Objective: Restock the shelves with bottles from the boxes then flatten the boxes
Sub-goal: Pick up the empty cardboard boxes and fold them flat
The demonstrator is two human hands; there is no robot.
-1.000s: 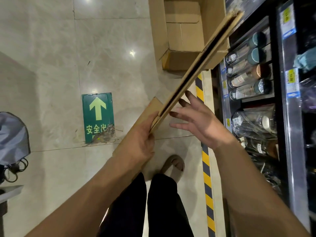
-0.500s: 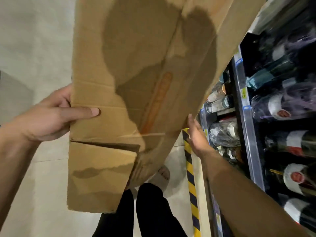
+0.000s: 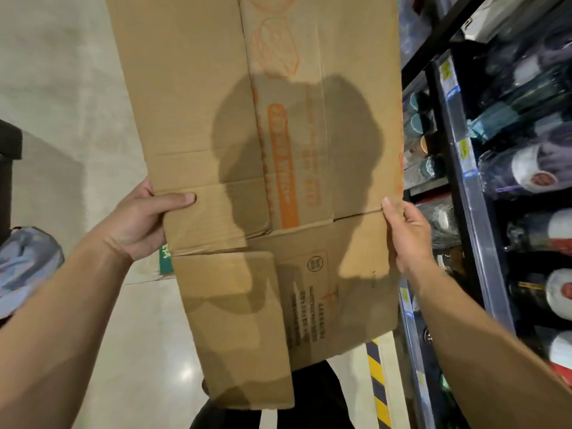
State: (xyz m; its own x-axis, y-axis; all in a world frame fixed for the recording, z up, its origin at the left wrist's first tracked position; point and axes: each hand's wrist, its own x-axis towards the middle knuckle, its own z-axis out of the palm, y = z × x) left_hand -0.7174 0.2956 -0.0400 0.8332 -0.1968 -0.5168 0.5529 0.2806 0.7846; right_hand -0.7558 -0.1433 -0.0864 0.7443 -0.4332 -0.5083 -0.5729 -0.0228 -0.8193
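Item: flattened brown corrugated cardboard box (image 3: 278, 150) with orange print and small black lettering. Position: held up in the air between both hands, broad face towards the camera, above the floor and just left of the shelving. Its upper end runs out of the top of the view. Two lower flaps hang loose at the near end, the left one overlapping the right. A dark shadow falls across the middle panel.

Left hand (image 3: 139, 221): grips the box's left edge at the fold line above the flaps. The thumb lies flat across the front face, pointing right. The other fingers wrap behind the cardboard and are hidden. The bare forearm rises from the lower left corner, wrist bent slightly inward.

Right hand (image 3: 405, 239): grips the right edge at about the same height. The thumb tip rests on the front face at the flap slit, and the fingers curl round behind, hidden from view. The back of the hand faces the shelving. The bare forearm rises steeply from the lower right corner.

Surroundings: dark metal shelving unit (image 3: 473, 212) along the right side, with price tags on its rails. Dark glass bottles with white labels (image 3: 526, 174) lie in rows on the shelves. Pale polished tile floor (image 3: 62, 88). Yellow-and-black striped floor tape (image 3: 379, 382) runs along the shelf base. Green floor sign (image 3: 165, 258), mostly hidden behind the box. Grey fabric bag (image 3: 24, 267) at the left edge. Black trousers (image 3: 315, 394) below the flaps.
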